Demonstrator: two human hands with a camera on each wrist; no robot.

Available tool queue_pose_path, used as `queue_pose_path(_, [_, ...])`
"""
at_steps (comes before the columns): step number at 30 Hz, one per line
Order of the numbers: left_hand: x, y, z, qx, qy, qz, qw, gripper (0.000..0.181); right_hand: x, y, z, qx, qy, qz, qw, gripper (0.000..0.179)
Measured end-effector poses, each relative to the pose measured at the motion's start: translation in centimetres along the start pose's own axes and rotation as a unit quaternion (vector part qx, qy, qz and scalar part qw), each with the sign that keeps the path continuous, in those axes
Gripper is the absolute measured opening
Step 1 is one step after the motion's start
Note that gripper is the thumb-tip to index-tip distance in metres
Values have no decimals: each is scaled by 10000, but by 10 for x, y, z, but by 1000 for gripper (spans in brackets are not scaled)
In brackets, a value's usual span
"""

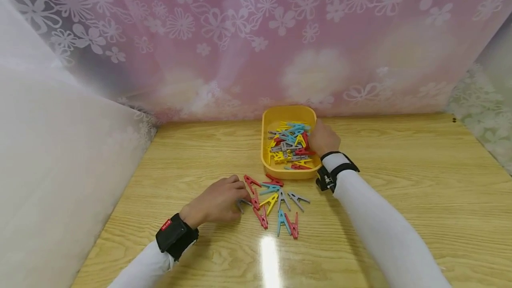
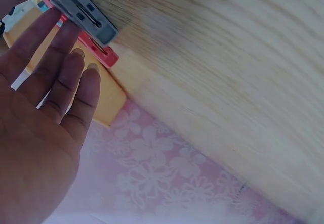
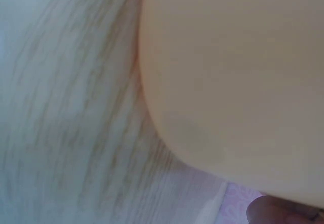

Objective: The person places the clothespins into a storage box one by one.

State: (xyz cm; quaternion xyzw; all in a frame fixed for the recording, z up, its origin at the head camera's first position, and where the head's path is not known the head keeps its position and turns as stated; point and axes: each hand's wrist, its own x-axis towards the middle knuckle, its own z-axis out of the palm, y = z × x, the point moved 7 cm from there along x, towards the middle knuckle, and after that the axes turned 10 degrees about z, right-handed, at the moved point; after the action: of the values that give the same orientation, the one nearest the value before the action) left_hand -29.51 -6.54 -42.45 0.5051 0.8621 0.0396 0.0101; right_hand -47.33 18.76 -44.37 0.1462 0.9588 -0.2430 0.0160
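My left hand is low over the table, left of a loose pile of clothespins. Between its thumb and fingertips it pinches a grey clothespin; a red clothespin lies just behind that one in the left wrist view. My right hand holds the right rim of a yellow plastic basket, its fingers partly hidden over the edge. Inside the basket is a heap of blue, yellow, red and grey clothespins. The basket's smooth outer wall fills most of the right wrist view.
Several loose clothespins lie in front of the basket, among them a yellow clothespin and a blue clothespin. The wood-grain table meets a pink flowered curtain right behind the basket. A white sheet hangs at the left.
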Motion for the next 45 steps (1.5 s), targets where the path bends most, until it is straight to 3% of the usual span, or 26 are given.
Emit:
queue_pose_path(6, [7, 4, 2, 308, -144, 117, 9994, 26, -3, 0, -3, 66, -2, -21, 10000, 29])
queue_pose_path(15, [10, 6, 3, 481, -451, 26, 9978, 27, -4, 0, -3, 24, -41, 2, 10000, 28])
queue_pose_path(25, [10, 8, 4, 64, -289, -91, 9995, 20, -6, 1, -4, 44, -53, 66, 10000, 29])
queue_pose_path(29, [3, 0, -5, -438, 7, -393, 9983, 20, -7, 0, -5, 34, -13, 32, 10000, 30])
queue_pose_path(32, [-2, -10, -19, -835, 401, -726, 9931, 23, -9, 0, -5, 32, -26, 13, 10000, 30])
queue_pose_path(35, [-2, -21, -36, -917, 810, -984, 9876, 25, -9, 1, -5, 30, -72, 29, 10000, 31])
queue_pose_path(40, [8, -40, -57, -937, 1420, -1212, 9779, 24, -8, 2, -4, 50, -98, 96, 9999, 31])
queue_pose_path(45, [30, -54, -67, -965, 1708, -1290, 9720, 26, -8, 0, -4, 114, -136, 61, 9998, 30])
